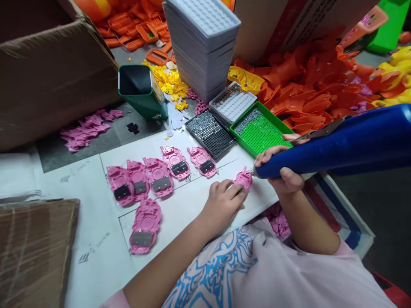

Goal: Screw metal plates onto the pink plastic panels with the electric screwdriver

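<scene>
My right hand [285, 177] is wrapped round a blue electric screwdriver [334, 143], its tip pointing left and down. That tip meets a pink plastic part [243, 179] lying on the white table sheet. With bent fingers, my left hand [226, 199] grips the part from the near left side and covers some of it. To the left lie several more pink plastic parts [158, 177], each with a dark or grey rectangular plate, some overlapping. One such part [146, 224] lies closer to me. Beyond my hands sits a green perforated screw tray [265, 132] with small metal screws in it.
A black screw tray [212, 132] stands beside a white tray [233, 102]. Behind rise a tall stack of white trays [205, 51] and a dark green bin [141, 94]. Cardboard boxes [54, 72] flank the left. Orange plastic parts [298, 90] heap up at the back right.
</scene>
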### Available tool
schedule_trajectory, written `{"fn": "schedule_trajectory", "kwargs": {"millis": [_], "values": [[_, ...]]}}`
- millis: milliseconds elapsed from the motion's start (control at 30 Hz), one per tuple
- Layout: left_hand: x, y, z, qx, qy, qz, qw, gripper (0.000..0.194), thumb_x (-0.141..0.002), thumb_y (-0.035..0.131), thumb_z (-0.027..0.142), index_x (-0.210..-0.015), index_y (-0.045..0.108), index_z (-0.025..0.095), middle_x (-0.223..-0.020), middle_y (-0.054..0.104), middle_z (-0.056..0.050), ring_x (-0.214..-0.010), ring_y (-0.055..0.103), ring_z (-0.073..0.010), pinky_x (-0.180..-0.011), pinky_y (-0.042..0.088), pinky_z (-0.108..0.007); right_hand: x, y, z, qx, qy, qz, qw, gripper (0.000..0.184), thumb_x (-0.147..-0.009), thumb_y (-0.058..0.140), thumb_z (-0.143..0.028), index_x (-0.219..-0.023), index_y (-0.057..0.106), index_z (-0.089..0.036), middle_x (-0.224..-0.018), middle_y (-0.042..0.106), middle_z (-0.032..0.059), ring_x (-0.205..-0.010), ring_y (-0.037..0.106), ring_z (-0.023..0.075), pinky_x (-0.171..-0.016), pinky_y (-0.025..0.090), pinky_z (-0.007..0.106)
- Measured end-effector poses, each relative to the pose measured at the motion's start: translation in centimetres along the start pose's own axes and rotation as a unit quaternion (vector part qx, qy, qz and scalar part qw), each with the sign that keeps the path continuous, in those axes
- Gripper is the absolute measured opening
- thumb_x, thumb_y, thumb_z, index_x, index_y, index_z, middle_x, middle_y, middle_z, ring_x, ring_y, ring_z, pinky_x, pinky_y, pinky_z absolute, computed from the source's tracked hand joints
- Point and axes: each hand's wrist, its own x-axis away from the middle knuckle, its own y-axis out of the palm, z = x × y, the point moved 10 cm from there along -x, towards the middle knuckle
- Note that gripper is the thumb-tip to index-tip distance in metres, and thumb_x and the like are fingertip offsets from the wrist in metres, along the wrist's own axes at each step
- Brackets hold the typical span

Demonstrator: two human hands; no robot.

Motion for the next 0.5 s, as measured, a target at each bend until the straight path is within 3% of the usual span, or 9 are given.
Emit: {"fn": "schedule_trajectory", "kwargs": {"millis": [233,400,500], "values": [[-0.1,0.0,0.0,-0.02,-0.002,0.007,1.0,0.031,-0.091,0.057,0.029,-0.122,0.058,0.025,-0.123,0.061,-0.005,-0.105,0.045,-0.0256,-0.081,0.029,-0.042,0.2,1.0,1.9,0.035,0.029,-0.077,0.996,0.032,-0.068,0.068,-0.048,-0.088,0.059,-0.025,-0.072,0.058,-0.0002,-0.063,0.059,0.0182,-0.058,0.051,0.035],[-0.1,-0.1,0.0,-0.014,0.003,0.009,1.0,0.029,-0.091,0.057,0.028,-0.12,0.059,0.023,-0.121,0.062,-0.004,-0.101,0.045,-0.0248,-0.08,0.029,-0.042,-0.8,0.3,0.1,-0.016,0.027,-0.022,0.999,0.033,-0.067,0.069,-0.041,-0.094,0.056,-0.027,-0.069,0.061,-0.002,-0.058,0.059,0.0175,-0.058,0.052,0.036],[0.0,-0.1,-0.2,0.001,0.004,0.012,1.0,0.028,-0.09,0.057,0.026,-0.118,0.059,0.021,-0.121,0.062,-0.004,-0.101,0.045,-0.0252,-0.081,0.03,-0.042,-3.1,-2.5,-2.6,0.002,-0.015,0.053,0.998,0.032,-0.065,0.065,-0.042,-0.092,0.054,-0.028,-0.065,0.06,-0.003,-0.054,0.058,0.0175,-0.055,0.05,0.036]]}}
